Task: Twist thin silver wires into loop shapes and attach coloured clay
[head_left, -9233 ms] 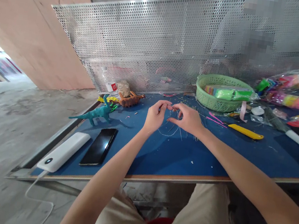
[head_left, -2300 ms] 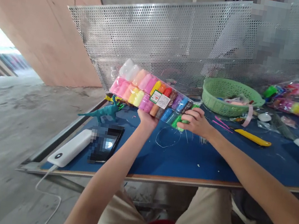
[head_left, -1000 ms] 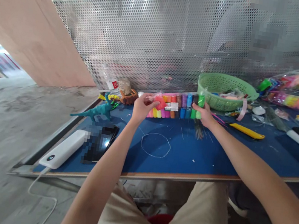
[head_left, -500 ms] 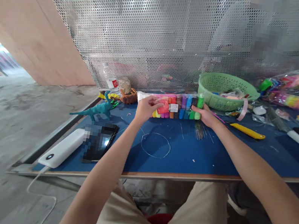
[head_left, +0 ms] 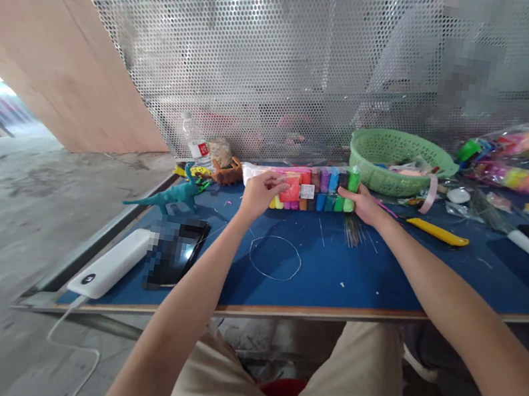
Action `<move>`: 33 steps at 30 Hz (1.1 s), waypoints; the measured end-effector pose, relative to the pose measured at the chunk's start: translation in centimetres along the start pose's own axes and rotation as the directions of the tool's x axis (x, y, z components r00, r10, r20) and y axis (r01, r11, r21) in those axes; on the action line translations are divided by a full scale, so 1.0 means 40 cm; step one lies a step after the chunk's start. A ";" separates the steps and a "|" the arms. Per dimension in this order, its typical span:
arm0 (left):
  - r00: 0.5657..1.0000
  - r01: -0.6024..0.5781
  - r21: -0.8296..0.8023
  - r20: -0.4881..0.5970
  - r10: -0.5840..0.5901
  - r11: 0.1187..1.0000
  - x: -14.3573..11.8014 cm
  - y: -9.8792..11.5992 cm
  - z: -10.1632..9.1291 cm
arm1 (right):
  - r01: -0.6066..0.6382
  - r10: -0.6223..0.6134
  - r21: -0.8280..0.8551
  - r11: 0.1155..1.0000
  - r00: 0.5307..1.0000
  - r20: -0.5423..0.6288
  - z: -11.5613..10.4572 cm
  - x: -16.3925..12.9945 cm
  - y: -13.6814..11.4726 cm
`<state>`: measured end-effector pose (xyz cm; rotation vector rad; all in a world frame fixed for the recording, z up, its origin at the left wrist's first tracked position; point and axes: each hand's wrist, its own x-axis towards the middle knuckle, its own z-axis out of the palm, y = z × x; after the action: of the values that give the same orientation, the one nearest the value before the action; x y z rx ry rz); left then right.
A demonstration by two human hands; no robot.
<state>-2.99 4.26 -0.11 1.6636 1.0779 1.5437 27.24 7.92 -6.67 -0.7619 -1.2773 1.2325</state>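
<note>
A clear pack of many-coloured clay sticks [head_left: 314,187] lies across the blue tabletop [head_left: 384,272] near the perforated metal screen. My left hand [head_left: 259,194] grips its left end, fingers curled over the pink and red sticks. My right hand [head_left: 363,205] holds the right end by the green sticks. A thin wire loop [head_left: 275,258] lies on the table in front of the pack. A bundle of thin dark wires [head_left: 353,230] rests beside my right wrist.
A green basket [head_left: 392,160] stands behind the pack, a yellow utility knife [head_left: 436,233] to its right. A teal dinosaur [head_left: 171,196], a brown toy [head_left: 226,171], a phone [head_left: 177,254] and a white power bank [head_left: 112,262] sit at the left. Bagged coloured clay [head_left: 521,179] is far right.
The clay pack came down from in front of me to the table by the screen. Over the last half second both hands stay on its ends, barely moving.
</note>
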 end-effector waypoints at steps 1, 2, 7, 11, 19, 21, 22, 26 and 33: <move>1.000 -0.001 0.010 0.001 0.001 1.000 0.000 0.001 0.000 | -0.001 0.001 0.000 1.000 1.000 0.002 0.000 0.000 0.000; 1.000 -0.006 0.019 0.000 0.006 1.000 0.000 0.002 0.000 | -0.002 0.002 -0.002 1.000 1.000 0.003 0.000 0.000 -0.001; 0.999 -0.026 -0.007 -0.025 0.026 1.000 0.001 -0.004 -0.003 | -0.014 0.014 0.004 1.000 1.000 -0.005 -0.001 -0.001 -0.001; 0.991 -0.109 0.069 -0.073 0.114 0.992 0.011 -0.011 -0.015 | -0.008 0.008 0.009 1.000 1.000 0.014 -0.001 -0.001 -0.002; 0.877 -0.212 0.173 -0.401 0.265 0.962 0.020 0.019 -0.059 | -0.009 0.009 -0.003 1.000 1.000 0.009 0.002 0.000 -0.006; 0.867 -0.192 0.143 -0.439 0.236 0.971 0.021 0.026 -0.067 | -0.013 0.013 -0.002 1.000 1.000 0.016 0.003 -0.001 -0.008; 0.871 -0.180 0.124 -0.441 0.217 0.976 0.022 0.027 -0.071 | -0.014 0.014 -0.001 1.000 1.000 0.020 0.003 -0.001 -0.009; 0.868 -0.165 0.067 -0.464 0.177 0.984 0.027 0.029 -0.087 | -0.015 0.015 0.006 1.000 1.000 0.016 0.002 -0.003 -0.010; 0.838 -0.187 0.077 -0.508 0.200 0.979 0.028 0.023 -0.095 | -0.004 0.006 0.055 0.998 0.999 -0.035 0.014 0.004 -0.006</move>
<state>-6.62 4.48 1.69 1.4393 1.2176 2.2008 26.74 7.90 -6.28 -0.7447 -1.2085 1.2484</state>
